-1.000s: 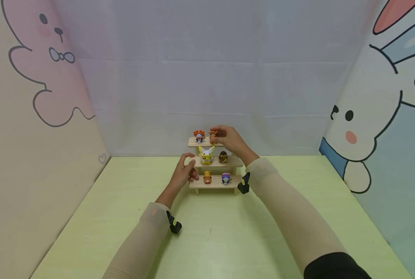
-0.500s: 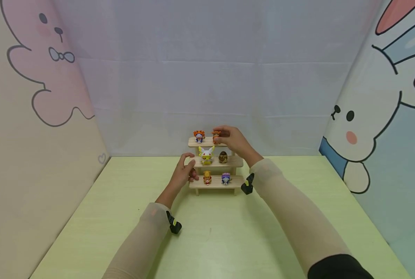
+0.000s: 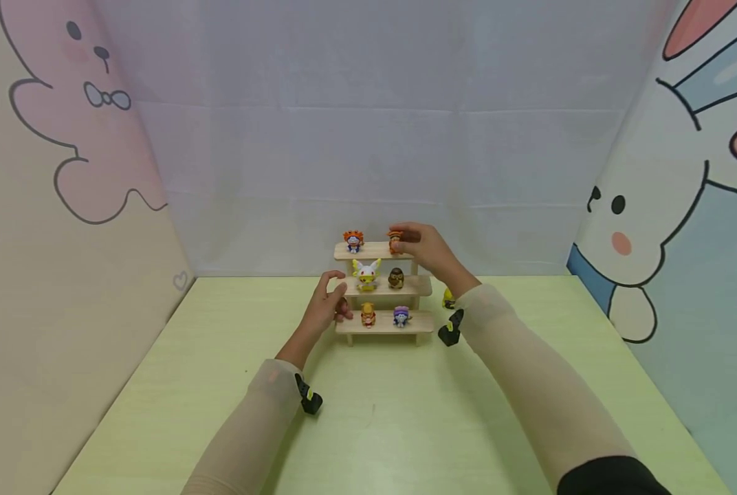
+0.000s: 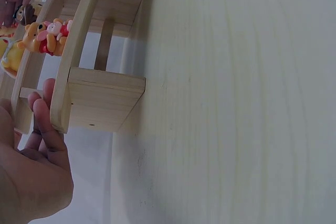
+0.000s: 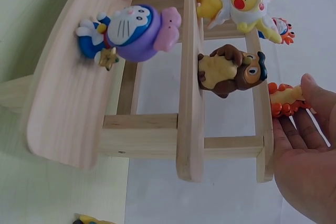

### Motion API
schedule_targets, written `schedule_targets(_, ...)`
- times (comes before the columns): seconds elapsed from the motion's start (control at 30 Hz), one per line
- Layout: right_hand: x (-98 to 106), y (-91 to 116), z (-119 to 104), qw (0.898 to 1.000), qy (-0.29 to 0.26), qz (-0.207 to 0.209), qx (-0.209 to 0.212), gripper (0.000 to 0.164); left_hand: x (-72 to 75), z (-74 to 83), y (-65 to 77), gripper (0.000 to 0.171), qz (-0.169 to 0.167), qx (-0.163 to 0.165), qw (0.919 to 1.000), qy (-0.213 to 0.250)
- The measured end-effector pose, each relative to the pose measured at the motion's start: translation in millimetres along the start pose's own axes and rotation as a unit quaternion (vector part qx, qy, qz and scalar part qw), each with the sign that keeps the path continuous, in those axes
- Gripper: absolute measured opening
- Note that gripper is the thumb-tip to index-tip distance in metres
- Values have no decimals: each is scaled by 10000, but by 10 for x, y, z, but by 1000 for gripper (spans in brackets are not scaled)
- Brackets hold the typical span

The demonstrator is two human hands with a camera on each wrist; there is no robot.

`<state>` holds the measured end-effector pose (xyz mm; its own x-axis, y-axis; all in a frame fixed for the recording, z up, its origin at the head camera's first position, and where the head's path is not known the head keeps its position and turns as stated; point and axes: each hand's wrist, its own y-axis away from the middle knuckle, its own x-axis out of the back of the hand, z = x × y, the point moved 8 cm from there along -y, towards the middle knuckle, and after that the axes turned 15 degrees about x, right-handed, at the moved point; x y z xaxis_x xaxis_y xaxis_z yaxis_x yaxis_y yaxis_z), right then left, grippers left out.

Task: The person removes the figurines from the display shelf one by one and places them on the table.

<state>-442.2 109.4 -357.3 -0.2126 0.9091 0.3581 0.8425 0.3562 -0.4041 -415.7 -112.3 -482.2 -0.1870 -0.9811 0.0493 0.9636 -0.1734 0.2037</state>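
Observation:
A three-tier wooden display shelf (image 3: 418,285) stands at the back of the table. My right hand (image 3: 427,249) pinches an orange tiger figurine (image 5: 286,99) at the right part of the top tier, its feet right at the board. My left hand (image 3: 325,304) holds the shelf's left side, fingers curled at the board ends (image 4: 60,108). On the top tier's left is a blue-and-white cat figurine (image 3: 354,242) with orange headgear. The middle tier bears a yellow figurine with white ears (image 3: 366,276) and a brown owl figurine (image 5: 226,72).
On the bottom tier stand a bear figurine (image 3: 368,315) and a blue cat figurine in a purple hood (image 5: 131,32). A yellow figurine (image 3: 448,299) is on the table right of the shelf, partly hidden by my right sleeve. A pale curtain (image 3: 368,151) hangs behind.
My right hand has moved right along the top tier with the tiger figurine, away from the cat figurine. The yellow figurine by my sleeve has come into view. My left hand stays put.

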Motion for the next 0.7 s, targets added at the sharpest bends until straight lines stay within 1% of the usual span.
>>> schedule_targets(0.43,152,87,54,9999,4,100,9,47,2,-7,11,35,9,20,10000,-35)
schedule_targets(0.7,267,147,85,9998,88,180,-23,48,-4,0,20,40,-52,11,10000,-62)
